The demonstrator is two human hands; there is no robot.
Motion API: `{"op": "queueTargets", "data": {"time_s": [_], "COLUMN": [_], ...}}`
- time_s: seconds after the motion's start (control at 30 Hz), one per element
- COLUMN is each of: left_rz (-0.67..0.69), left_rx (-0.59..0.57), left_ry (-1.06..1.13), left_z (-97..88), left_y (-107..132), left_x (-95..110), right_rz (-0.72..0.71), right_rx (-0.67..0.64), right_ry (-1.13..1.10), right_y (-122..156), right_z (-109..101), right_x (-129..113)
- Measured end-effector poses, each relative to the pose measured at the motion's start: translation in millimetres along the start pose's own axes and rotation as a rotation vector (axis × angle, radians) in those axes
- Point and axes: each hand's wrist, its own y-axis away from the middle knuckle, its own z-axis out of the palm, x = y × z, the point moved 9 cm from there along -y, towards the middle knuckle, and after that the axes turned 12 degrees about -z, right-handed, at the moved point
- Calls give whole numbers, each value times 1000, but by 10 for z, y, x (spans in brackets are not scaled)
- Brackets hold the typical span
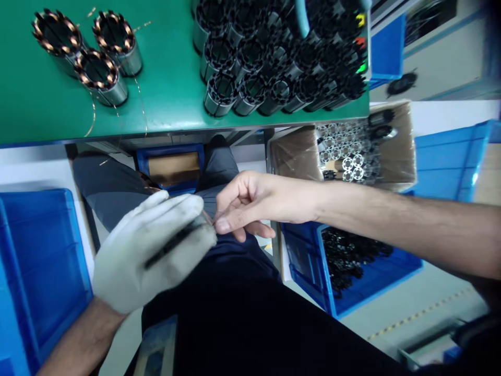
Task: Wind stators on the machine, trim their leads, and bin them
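My left hand, in a white glove, is closed round a stator with copper windings, most of it hidden under the glove. My bare right hand pinches thumb and forefinger at the stator's edge beside the glove, on something thin that I cannot make out. Both hands hang over my lap, below the green table's front edge.
Three wound stators stand on the green table at the left, and several black unwound cores at the right. Blue bins sit at left and lower right. A cardboard box of parts is under the table.
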Motion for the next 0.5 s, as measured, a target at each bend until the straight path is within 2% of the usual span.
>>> {"op": "queueTargets", "data": {"time_s": [0.03,0.13,0.27,0.33,0.4,0.47,0.5], "left_rz": [-7,-65,-129,-85,31,153,200], "left_rx": [-10,53,133,187,212,219,230], "left_ry": [-34,-134,-90,-35,-19,-95,-153], "left_z": [20,29,-6,-67,-105,-103,-96], "left_y": [-10,-9,38,71,107,138,149], "left_x": [22,73,43,28,69,154,205], "right_rz": [-83,-323,-498,-435,-213,5,59], "right_rx": [51,156,191,203,161,80,46], "right_ry": [93,458,804,697,378,84,10], "right_y": [-19,12,111,101,45,21,16], "right_z": [-27,-83,-140,-230,-255,-124,-46], "right_x": [-79,-436,-750,-672,-370,-61,26]}}
